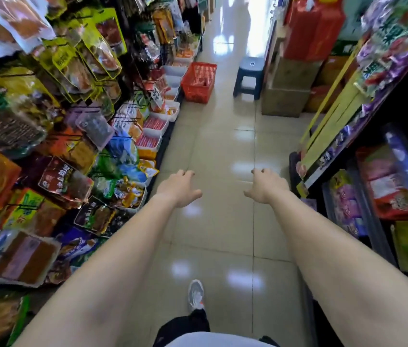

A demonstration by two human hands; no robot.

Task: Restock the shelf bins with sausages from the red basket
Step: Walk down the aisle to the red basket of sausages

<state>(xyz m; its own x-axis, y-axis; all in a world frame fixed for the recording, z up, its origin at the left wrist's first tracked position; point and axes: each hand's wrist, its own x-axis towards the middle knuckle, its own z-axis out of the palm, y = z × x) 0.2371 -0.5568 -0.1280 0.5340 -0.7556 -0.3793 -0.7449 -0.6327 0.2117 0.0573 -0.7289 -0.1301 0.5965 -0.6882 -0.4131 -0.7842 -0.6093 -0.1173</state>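
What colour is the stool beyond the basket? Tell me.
Blue: the stool shows best in the head view, right of the red basket.

My forearms (112, 259) are bare right to my left hand (180, 189) and right hand (266, 187). Nearest me I wear a pale grey top (213, 341), black trousers (185, 326) and a grey-white sneaker (196, 295) (orange dab on its side).

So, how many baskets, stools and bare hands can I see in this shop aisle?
red basket: 1
blue stool: 1
bare hands: 2, the left hand and the right hand, both holding nothing
Total: 4
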